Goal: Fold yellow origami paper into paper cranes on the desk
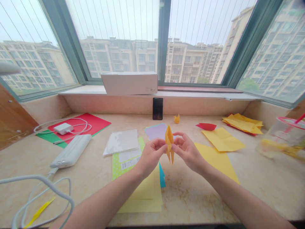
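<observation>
A folded piece of yellow origami paper (169, 141) is held upright in front of me, with a pointed top and two narrow points hanging down. My left hand (154, 153) pinches its left side between thumb and fingers. On the other side, my right hand (187, 149) grips the right edge with the thumb in front, its fingers curled partly behind. Beneath and left of my hands lie pale yellow sheets (145, 198) and a green patterned packet (116, 168). A blue paper piece (162, 176) sticks out from under the sheets.
A small folded yellow figure (176, 119) and a black phone (157, 109) stand at the back. Rightward are a red folded paper (206, 126), yellow sheets (222, 140) and a clear plastic container (281, 140). A white power bank (71, 151) with cables lies left.
</observation>
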`<state>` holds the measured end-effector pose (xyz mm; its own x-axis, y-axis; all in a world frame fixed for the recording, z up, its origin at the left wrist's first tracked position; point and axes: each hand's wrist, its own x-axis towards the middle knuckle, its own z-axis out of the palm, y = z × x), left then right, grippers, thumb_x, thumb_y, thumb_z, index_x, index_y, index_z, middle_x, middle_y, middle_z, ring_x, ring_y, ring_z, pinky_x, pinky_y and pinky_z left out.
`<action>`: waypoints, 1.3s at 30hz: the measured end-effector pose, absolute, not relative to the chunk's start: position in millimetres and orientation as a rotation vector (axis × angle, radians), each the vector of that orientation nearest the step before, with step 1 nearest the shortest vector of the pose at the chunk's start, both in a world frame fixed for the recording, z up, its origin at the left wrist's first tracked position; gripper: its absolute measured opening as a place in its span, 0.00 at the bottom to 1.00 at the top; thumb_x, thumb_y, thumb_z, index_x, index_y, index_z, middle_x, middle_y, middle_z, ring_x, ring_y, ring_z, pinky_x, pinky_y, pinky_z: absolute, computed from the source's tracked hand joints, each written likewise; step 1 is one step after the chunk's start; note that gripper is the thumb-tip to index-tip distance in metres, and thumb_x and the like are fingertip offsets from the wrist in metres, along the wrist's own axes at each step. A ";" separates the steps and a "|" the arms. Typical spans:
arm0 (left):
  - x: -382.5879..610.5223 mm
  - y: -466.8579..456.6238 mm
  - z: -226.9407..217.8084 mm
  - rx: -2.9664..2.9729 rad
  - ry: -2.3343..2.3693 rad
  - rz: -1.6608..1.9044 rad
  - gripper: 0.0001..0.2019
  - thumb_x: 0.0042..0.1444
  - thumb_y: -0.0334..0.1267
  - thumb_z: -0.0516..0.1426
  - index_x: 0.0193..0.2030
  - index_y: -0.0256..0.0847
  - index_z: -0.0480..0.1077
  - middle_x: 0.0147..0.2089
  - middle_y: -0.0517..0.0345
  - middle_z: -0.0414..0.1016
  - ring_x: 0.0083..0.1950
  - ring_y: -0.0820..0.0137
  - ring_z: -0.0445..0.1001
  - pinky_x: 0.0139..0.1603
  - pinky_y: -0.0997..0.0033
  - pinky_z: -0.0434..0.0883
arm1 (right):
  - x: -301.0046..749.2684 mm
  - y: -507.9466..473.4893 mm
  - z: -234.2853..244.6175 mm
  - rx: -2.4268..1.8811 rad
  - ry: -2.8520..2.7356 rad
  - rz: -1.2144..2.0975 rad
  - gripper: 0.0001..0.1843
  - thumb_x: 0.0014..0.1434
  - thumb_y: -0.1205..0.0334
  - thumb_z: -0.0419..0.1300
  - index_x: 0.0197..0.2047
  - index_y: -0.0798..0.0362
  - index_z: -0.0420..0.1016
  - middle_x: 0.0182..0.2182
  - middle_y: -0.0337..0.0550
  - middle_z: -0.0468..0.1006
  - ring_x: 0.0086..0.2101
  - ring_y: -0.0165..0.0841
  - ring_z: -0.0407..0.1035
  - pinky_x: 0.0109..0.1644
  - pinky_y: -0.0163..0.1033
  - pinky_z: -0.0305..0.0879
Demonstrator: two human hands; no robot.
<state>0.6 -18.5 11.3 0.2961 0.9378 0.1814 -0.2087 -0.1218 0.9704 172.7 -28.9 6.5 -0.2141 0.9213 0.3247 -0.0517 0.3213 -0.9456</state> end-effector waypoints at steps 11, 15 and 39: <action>2.6 -25.8 11.8 1.476 0.844 1.126 0.18 0.52 0.48 0.67 0.41 0.36 0.74 0.39 0.49 0.80 0.40 0.64 0.77 0.41 0.67 0.72 | 169.3 -30.2 2.8 -0.971 -1.510 0.844 0.20 0.60 0.57 0.65 0.51 0.46 0.61 0.30 0.35 0.76 0.32 0.34 0.72 0.40 0.41 0.68; 2.2 -22.9 11.8 1.448 0.752 1.129 0.17 0.58 0.49 0.63 0.44 0.35 0.75 0.42 0.48 0.81 0.42 0.63 0.78 0.46 0.65 0.72 | 171.0 -31.0 3.6 -0.957 -1.515 0.829 0.20 0.61 0.58 0.63 0.53 0.45 0.61 0.32 0.37 0.78 0.33 0.35 0.73 0.41 0.42 0.69; 2.6 -22.3 6.4 1.530 0.786 1.078 0.16 0.56 0.48 0.64 0.42 0.38 0.70 0.37 0.55 0.76 0.38 0.68 0.73 0.37 0.72 0.68 | 167.4 -33.5 8.3 -0.861 -1.507 0.975 0.19 0.60 0.58 0.63 0.52 0.45 0.62 0.36 0.39 0.77 0.37 0.35 0.74 0.45 0.44 0.70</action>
